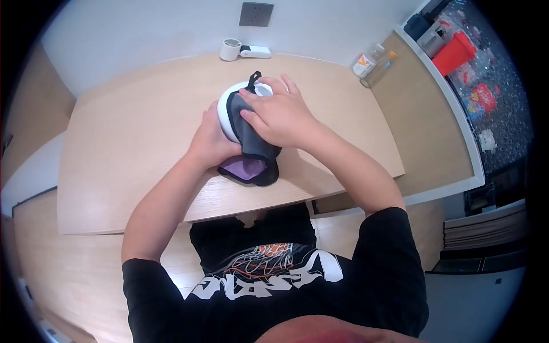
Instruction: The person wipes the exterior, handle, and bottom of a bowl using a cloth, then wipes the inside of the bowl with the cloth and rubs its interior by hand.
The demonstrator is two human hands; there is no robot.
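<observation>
Black T-shirt [274, 303] is sitting closest, white lettering and a basketball-net print showing across its front. Next in size, the pale wooden desk [143, 126] is spreading out ahead of the person, its back edge running along a white wall [160, 34]. On the right, a wooden side panel [423, 114] with white edging is bordering the desk, and past it a dark speckled surface [512, 131] is holding a red container [454, 54] plus assorted items, partly too unclear to name.

Both hands are working close together over the desk's front-middle part, clamped on one bundle. Left hand [216, 140] is gripping the white bowl [223, 114] from its left and lower side. Right hand [280, 114] is holding the grey cloth [251, 137] against the bowl, thumb and index finger lying on the fabric, other fingers reaching over the rim. Cloth is draping down the bowl's right side, black edging all around, purple side showing at the bottom, black loop [255, 78] sticking up at the top.

Smaller stuff: two clear bottles [377, 70] are standing near the desk's back right corner, one with an orange cap. Wall socket [255, 14] is showing above the desk; below it, a white roll [230, 50] is sitting just beside a small white device [256, 52].
</observation>
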